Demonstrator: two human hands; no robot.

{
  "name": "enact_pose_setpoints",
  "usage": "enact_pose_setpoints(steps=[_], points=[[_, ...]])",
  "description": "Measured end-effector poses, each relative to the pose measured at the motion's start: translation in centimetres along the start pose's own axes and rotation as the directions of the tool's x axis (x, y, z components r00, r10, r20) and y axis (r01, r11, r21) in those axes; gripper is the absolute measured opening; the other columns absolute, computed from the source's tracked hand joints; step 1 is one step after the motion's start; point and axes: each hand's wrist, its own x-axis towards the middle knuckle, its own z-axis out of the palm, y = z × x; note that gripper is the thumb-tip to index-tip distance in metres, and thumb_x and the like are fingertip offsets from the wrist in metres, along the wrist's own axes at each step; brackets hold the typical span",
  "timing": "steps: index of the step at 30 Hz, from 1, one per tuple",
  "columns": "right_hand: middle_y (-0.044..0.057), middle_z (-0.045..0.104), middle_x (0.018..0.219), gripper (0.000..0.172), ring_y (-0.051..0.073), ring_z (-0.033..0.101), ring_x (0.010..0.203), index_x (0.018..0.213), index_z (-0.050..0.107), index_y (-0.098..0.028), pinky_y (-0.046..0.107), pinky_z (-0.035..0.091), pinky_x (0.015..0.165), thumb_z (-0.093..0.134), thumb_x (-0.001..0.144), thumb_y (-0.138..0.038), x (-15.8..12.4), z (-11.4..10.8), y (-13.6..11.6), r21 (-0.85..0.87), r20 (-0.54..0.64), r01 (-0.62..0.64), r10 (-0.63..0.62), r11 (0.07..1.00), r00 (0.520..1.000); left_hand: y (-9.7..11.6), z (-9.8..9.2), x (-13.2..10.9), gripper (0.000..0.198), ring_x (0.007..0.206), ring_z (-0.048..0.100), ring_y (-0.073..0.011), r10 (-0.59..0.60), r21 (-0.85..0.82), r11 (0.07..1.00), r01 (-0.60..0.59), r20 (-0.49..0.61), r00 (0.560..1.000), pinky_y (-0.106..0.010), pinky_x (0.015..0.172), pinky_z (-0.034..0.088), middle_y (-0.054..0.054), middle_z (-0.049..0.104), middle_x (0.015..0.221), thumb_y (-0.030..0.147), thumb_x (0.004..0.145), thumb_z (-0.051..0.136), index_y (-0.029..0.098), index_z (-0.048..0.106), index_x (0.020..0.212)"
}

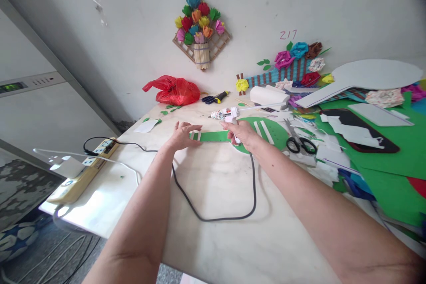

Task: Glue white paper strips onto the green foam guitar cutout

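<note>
A flat green cut-out [214,136] lies on the table, with a narrow neck at the left and a rounded, wider part at the right. Short white strips sit across the neck's left end, and two longer white strips [262,132] lie on the rounded part. Thumb and fingers of my left hand [184,135] grip the neck's left end from both edges. My right hand [242,134] is wrapped around the handle of a hot glue gun [229,114] above the cut-out. Its nozzle points left, and a glue stick sticks out of its back.
The glue gun's black cord [213,219] loops across the table towards a power strip [81,173] at the left. Black-handled scissors [301,145] lie among paper scraps at the right. A red plastic bag [176,91] and pliers [215,97] are at the back.
</note>
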Motion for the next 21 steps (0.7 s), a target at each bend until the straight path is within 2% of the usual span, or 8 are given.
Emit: enact_pose_setpoints(steps=[4, 9, 14, 18, 21], points=[[-0.004, 0.050, 0.039, 0.035, 0.007, 0.041, 0.026, 0.072, 0.056, -0.013, 0.019, 0.027, 0.027, 0.068, 0.068, -0.045, 0.0, 0.0, -0.1, -0.004, 0.004, 0.007, -0.007, 1.000, 1.000, -0.1, -0.1, 0.0, 0.053, 0.115, 0.040, -0.0249, -0.013, 0.018, 1.000, 0.013, -0.007, 1.000, -0.049, 0.107, 0.006, 0.002, 0.064, 0.111, 0.043, 0.062, 0.065, 0.034, 0.058, 0.114], [-0.004, 0.050, 0.039, 0.035, 0.008, 0.040, 0.027, 0.071, 0.056, -0.013, 0.019, 0.028, 0.027, 0.068, 0.068, -0.046, 0.0, -0.1, -0.1, -0.007, 0.000, 0.012, -0.012, 1.000, 1.000, 0.1, 0.0, 0.0, 0.051, 0.115, 0.041, -0.0250, -0.011, 0.013, 1.000, 0.011, 0.010, 1.000, -0.051, 0.106, 0.003, 0.002, 0.064, 0.110, 0.042, 0.064, 0.064, 0.034, 0.058, 0.114], [-0.004, 0.049, 0.040, 0.034, 0.008, 0.041, 0.027, 0.070, 0.055, -0.013, 0.019, 0.027, 0.027, 0.068, 0.068, -0.045, 0.1, -0.4, -0.3, 0.010, -0.011, 0.032, -0.032, 0.999, 0.999, 0.3, -0.2, -0.2, 0.057, 0.119, 0.039, -0.0256, -0.029, 0.037, 0.999, 0.029, 0.010, 1.000, -0.050, 0.106, 0.005, -0.003, 0.062, 0.112, 0.044, 0.063, 0.065, 0.030, 0.056, 0.117], [-0.004, 0.050, 0.041, 0.033, 0.007, 0.041, 0.028, 0.072, 0.056, -0.013, 0.018, 0.028, 0.028, 0.067, 0.069, -0.044, 0.0, -1.1, -1.3, 0.040, -0.024, 0.055, -0.054, 0.998, 0.998, 0.3, -0.7, -0.3, 0.054, 0.118, 0.040, -0.0239, -0.010, 0.028, 1.000, 0.012, -0.068, 0.998, -0.046, 0.107, 0.012, -0.003, 0.061, 0.114, 0.045, 0.065, 0.064, 0.030, 0.057, 0.117], [-0.003, 0.051, 0.041, 0.028, 0.007, 0.041, 0.028, 0.074, 0.057, -0.013, 0.018, 0.030, 0.030, 0.064, 0.074, -0.040, -0.2, -1.9, -2.6, 0.048, -0.033, 0.080, -0.079, 0.996, 0.996, 1.0, -1.3, -0.1, 0.046, 0.113, 0.045, -0.0225, 0.003, -0.018, 1.000, -0.006, -0.162, 0.987, -0.040, 0.103, 0.024, -0.003, 0.062, 0.113, 0.043, 0.069, 0.062, 0.028, 0.060, 0.112]])
